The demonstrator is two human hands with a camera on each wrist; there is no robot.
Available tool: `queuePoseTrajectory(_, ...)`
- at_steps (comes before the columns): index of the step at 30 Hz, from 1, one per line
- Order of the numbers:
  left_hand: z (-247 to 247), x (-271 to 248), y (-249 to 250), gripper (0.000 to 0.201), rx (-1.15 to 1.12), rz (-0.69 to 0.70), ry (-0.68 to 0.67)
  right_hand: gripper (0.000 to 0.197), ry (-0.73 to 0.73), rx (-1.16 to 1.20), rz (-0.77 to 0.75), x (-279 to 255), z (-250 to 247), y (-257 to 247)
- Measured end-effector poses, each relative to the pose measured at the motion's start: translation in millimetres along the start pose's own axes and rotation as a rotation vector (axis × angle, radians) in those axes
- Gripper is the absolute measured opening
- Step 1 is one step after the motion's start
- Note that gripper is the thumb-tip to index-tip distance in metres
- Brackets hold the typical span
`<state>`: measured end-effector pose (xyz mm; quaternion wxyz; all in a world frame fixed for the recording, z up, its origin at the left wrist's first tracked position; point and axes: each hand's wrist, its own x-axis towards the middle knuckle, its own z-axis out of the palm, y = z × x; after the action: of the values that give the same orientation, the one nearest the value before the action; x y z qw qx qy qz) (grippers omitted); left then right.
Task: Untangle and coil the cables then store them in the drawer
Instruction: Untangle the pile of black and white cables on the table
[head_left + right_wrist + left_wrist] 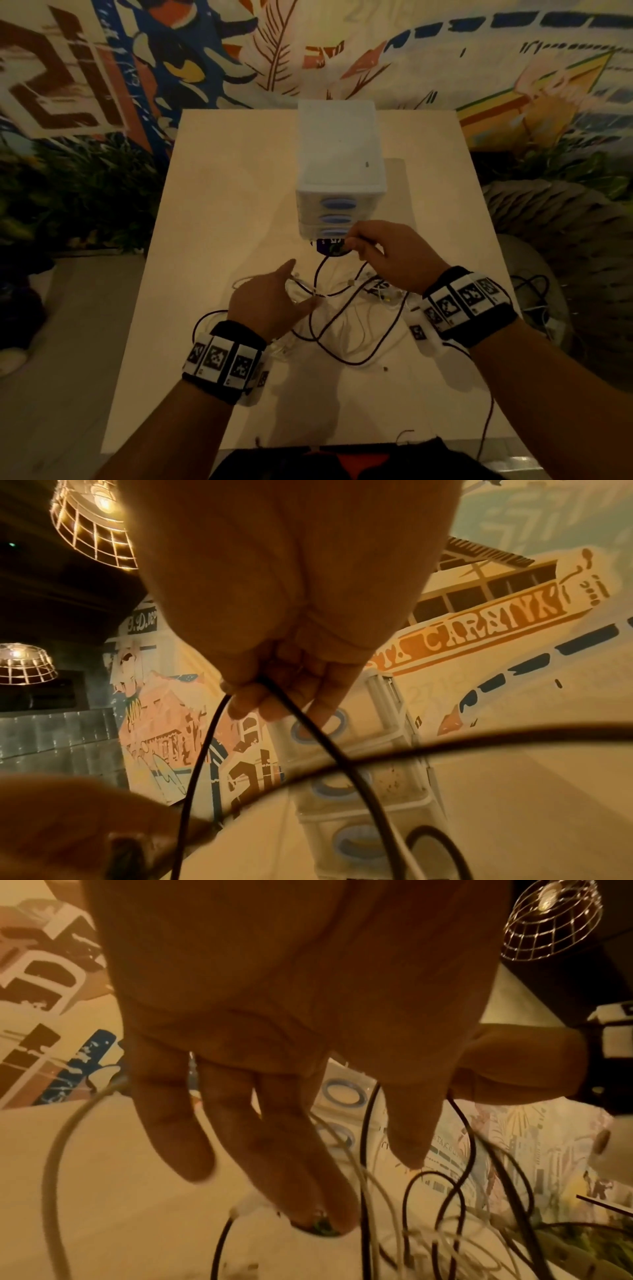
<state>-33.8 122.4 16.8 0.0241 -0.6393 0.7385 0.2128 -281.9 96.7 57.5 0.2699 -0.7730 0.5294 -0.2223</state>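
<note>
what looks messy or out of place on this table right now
The dark cable and thin white cables lie knotted across the table, none coiled. One dark strand trails over the table's near right edge. The right hand pinches the dark cable; the drawer unit looks closed.

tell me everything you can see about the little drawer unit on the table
The drawer unit is a small, tall box that looks like white, slightly see-through plastic, with a plain flat top. Its front shows three stacked drawers, each with an oval blue handle; all look closed. It stands upright on the pale table, toward the far middle, front facing the person. The right hand holds a dark cable just in front of the lowest drawer; whether it touches the unit cannot be told.
</note>
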Motion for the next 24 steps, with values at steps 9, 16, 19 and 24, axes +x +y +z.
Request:
queuePoseTrajectory(9, -7, 16, 18, 0.028, -0.162, 0.246, 0.151, 0.022, 0.030, 0.187, 0.010, -4, 0, -19)
queuePoseTrajectory(16, -4, 15, -12, 0.036, 0.178, 0.064, 0.101, 0.019, 0.076, 0.050, 0.195, -20, -26, 10)
queuePoseTrajectory(19, -8, 11, -7, 0.040, 0.206, 0.071, 0.115, 0.018, -0.023, -0.086, 0.283, -18, -27, 14)
queuePoseTrajectory(24, -7, 3, 8, 0.042, 0.190, 0.106, 0.225, 0.040, -0.043, -0.091, -0.015, 1, 1, -45)
